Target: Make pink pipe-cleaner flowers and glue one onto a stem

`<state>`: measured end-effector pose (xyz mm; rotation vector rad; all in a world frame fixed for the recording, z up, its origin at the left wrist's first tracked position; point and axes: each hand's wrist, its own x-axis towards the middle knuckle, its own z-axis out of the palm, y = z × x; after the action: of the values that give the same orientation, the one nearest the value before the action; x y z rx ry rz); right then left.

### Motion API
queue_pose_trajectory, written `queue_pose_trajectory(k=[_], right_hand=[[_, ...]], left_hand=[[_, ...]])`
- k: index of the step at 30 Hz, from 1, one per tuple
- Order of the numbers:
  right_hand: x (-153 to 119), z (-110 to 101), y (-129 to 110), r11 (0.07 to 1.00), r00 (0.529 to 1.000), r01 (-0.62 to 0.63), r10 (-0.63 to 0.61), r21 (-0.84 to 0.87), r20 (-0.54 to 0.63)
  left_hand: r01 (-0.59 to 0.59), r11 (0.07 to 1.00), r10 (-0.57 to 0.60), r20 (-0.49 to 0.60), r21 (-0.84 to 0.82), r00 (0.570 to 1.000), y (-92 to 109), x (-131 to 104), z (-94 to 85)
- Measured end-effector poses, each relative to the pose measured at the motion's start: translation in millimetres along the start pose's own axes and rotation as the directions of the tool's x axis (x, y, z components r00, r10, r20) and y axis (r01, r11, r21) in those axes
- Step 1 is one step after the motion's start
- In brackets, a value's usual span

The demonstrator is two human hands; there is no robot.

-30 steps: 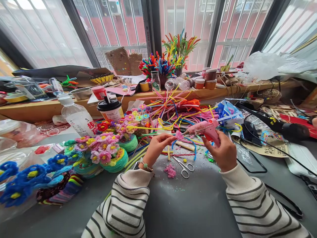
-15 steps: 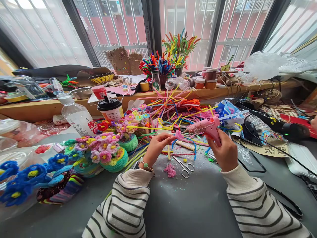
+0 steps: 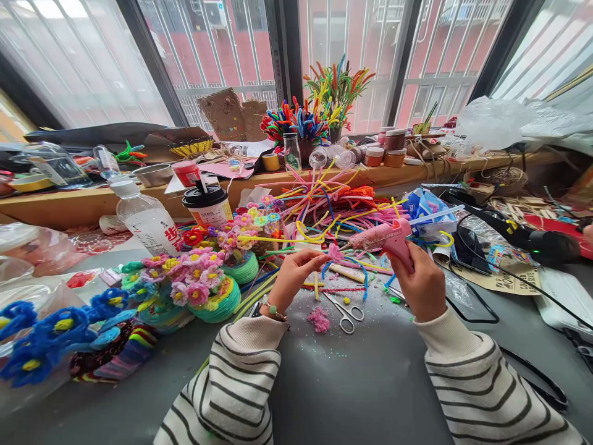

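Observation:
Between its fingertips my left hand [image 3: 296, 279] pinches a small pink fuzzy piece [image 3: 335, 251]. My right hand [image 3: 420, 281] is wrapped round the handle of a pink glue gun [image 3: 377, 238], whose nozzle points left and is at or very near the pink piece; whether they touch is unclear. Below the hands, scissors [image 3: 346, 317] lie on the grey table [image 3: 361, 383], next to a pink fuzzy cluster [image 3: 319, 319]. A blue pipe cleaner [image 3: 365, 281] and a beige stick [image 3: 346, 272] lie behind the scissors.
Fuzzy flower bunches [image 3: 197, 278], a plastic bottle [image 3: 147, 216] and a lidded cup [image 3: 207, 205] stand at the left. Behind the hands is a heap of pipe cleaners [image 3: 324, 204]. A black cable [image 3: 532, 287] crosses the right side, where another person's hand [image 3: 588, 235] shows at the edge.
Both my hands, the pink piece and the glue gun are almost unmoved. At the right edge, the other person's hand has shifted very slightly.

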<state>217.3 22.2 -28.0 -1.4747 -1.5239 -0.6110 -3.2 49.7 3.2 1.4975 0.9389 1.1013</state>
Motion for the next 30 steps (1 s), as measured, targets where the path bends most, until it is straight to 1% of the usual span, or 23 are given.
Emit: queue_pose_trajectory(k=[5, 13, 18, 22, 30], right_hand=[[0.2, -0.3, -0.4, 1.000, 1.000, 0.006, -0.006, 0.004, -0.008], [0.7, -1.4, -0.3, 1.000, 1.000, -0.013, 0.013, 0.005, 0.013], [0.7, -1.3, -0.4, 1.000, 1.000, 0.012, -0.012, -0.002, 0.019], [1.1, -2.5, -1.6, 1.000, 1.000, 0.022, -0.022, 0.001, 0.001], [1.5, -2.8, -1.5, 1.000, 1.000, 0.003, -0.004, 0.016, 0.022]], left_hand=[[0.007, 1.000, -0.007, -0.003, 0.004, 1.000, 1.5, 0.0, 0.8], [0.001, 1.000, -0.001, -0.012, 0.015, 1.000, 2.9, -0.4, 1.2], [0.000, 1.000, 0.000, -0.008, 0.021, 1.000, 2.8, -0.8, 1.2], [-0.005, 1.000, 0.005, -0.003, 0.027, 1.000, 2.7, -0.7, 0.9], [0.002, 1.000, -0.002, -0.001, 0.022, 1.000, 2.0, -0.9, 0.7]])
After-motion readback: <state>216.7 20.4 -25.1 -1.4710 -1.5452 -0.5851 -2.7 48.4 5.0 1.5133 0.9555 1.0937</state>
